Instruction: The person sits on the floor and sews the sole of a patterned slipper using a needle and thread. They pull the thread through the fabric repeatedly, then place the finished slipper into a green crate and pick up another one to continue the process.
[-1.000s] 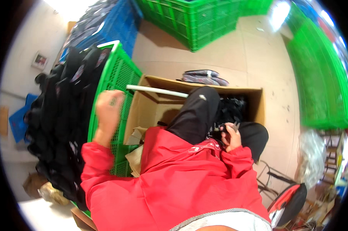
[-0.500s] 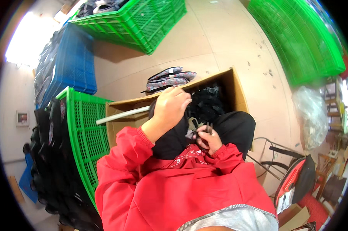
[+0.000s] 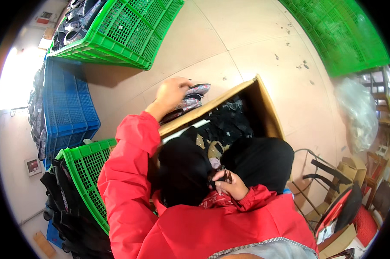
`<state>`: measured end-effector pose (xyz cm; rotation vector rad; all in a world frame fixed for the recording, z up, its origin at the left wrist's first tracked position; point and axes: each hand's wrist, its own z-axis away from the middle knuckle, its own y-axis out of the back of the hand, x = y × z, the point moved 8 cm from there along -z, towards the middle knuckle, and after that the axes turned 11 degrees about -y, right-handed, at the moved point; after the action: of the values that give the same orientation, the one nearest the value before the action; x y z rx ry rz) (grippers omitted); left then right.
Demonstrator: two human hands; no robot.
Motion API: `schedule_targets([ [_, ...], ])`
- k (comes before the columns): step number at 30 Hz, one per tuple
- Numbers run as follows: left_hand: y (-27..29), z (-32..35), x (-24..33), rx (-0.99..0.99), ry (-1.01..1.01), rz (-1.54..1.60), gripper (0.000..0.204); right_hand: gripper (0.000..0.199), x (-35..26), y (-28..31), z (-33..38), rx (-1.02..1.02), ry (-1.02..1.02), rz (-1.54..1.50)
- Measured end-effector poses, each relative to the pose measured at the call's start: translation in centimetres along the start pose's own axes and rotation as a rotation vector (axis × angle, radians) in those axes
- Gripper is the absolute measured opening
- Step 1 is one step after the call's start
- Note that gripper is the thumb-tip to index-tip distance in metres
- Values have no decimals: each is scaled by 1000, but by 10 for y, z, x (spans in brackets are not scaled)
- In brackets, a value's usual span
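My left hand [image 3: 172, 93] reaches over the far edge of the cardboard box [image 3: 242, 89], its fingers curled at the top of a stack of patterned fabric shoe pieces [image 3: 194, 102] with black edging. The stack lies on the floor behind the box, partly hidden by that hand. Close to my lap, my right hand [image 3: 231, 186] is closed around small dark scissors [image 3: 224, 172]; their lower part is covered by the fingers. Between my knees, black scraps [image 3: 229, 123] fill part of the box, with some tan bits [image 3: 215, 149] nearer me.
A green crate [image 3: 91, 172] stands at left beside hanging black pieces [image 3: 67, 207]. Beyond are a blue crate [image 3: 70, 108] and a green crate of shoes [image 3: 130, 34]. Another green crate [image 3: 341, 39], a clear plastic bag [image 3: 356, 112] and a chair frame [image 3: 320, 172] are at right.
My left hand has moved from above my knee forward and left to the patterned stack. My right hand still holds the scissors near my lap. The white rod by the box is now mostly hidden.
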<state>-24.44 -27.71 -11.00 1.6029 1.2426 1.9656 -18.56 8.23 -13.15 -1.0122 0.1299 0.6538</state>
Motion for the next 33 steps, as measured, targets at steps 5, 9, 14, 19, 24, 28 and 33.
schedule_targets([
  [5, 6, 49, -196, -129, 437, -271, 43, 14, 4, 9, -10, 61, -51, -29],
  [9, -37, 60, -243, -172, 444, -367, 49, 16, 7, 13, -20, 34, -14, -75],
  [14, -87, 31, -242, -147, 277, -441, 53, 12, -4, 12, -31, 17, 25, -3],
  [19, -112, 31, -264, -149, 436, -444, 48, 11, -10, 11, -37, 0, 33, 1],
  [24, -114, 24, -254, -269, 275, -407, 39, 11, -4, 15, -38, 30, 16, -29],
  [28, -111, 53, -283, -44, 313, -328, 32, 11, 0, 14, -34, 14, -1, -40],
  [33, -70, 52, -262, 221, 487, -415, 18, 12, 1, 14, -32, 19, 44, -25],
])
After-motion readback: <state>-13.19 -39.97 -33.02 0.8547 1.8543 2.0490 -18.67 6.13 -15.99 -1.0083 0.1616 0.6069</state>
